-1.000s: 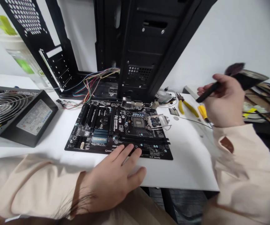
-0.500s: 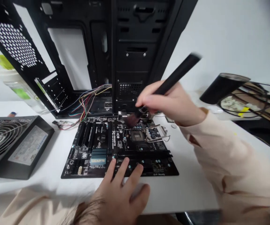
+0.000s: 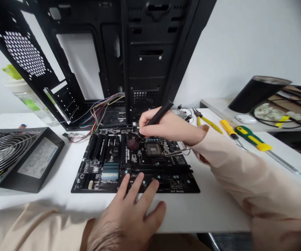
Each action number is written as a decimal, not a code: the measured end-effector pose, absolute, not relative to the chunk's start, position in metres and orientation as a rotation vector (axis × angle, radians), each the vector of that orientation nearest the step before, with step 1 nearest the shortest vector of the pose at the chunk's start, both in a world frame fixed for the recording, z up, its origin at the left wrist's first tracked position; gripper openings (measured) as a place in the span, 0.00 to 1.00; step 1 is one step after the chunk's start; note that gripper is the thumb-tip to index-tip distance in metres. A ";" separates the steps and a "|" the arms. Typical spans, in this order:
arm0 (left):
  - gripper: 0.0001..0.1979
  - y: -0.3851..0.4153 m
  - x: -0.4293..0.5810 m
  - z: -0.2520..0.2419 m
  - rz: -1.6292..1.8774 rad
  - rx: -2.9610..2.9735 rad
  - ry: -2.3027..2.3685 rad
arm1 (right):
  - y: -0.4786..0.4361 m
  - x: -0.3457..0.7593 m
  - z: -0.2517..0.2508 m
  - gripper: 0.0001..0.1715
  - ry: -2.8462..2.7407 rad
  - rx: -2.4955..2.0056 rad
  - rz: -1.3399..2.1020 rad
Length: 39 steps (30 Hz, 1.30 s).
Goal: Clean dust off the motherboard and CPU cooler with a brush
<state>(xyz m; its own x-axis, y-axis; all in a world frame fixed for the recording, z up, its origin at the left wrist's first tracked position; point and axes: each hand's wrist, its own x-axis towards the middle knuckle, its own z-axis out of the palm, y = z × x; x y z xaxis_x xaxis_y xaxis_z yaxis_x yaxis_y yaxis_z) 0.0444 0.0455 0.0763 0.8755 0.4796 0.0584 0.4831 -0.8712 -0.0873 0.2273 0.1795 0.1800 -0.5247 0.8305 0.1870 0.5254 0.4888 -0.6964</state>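
circuit board [image 3: 136,162], flat on the table [image 3: 182,216], could slide if the left hand [image 3: 137,209], fingers apart over its near edge, eased off, or suffer socket [image 3: 155,149] damage if the brush [image 3: 161,113], clamped in the right hand's [image 3: 171,127] fingers, strayed sideways.

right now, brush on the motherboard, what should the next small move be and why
Probably a light stroke of the brush toward the near edge, steering clear of the socket. The right hand holds the bristles down by the GIGABYTE lettering; the left hand rests fingertips on the motherboard's near edge; and the socket looks exposed, its metal bracket swung aside.
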 end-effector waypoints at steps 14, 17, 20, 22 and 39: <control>0.24 0.045 0.044 0.082 -0.193 -2.915 -0.741 | 0.178 0.223 0.176 0.06 -2.406 -1.151 0.735; 0.23 0.045 0.045 0.086 -0.142 -2.913 -0.754 | 0.182 0.226 0.171 0.05 -2.522 -1.339 0.200; 0.23 0.044 0.045 0.091 -0.092 -2.921 -0.740 | 0.181 0.228 0.173 0.07 -2.411 -1.296 0.110; 0.23 0.044 0.045 0.094 -0.099 -2.933 -0.738 | 0.178 0.226 0.176 0.09 -2.370 -1.158 0.459; 0.25 0.043 0.043 0.085 -0.148 -2.904 -0.736 | 0.175 0.223 0.181 0.06 -2.654 -1.274 0.479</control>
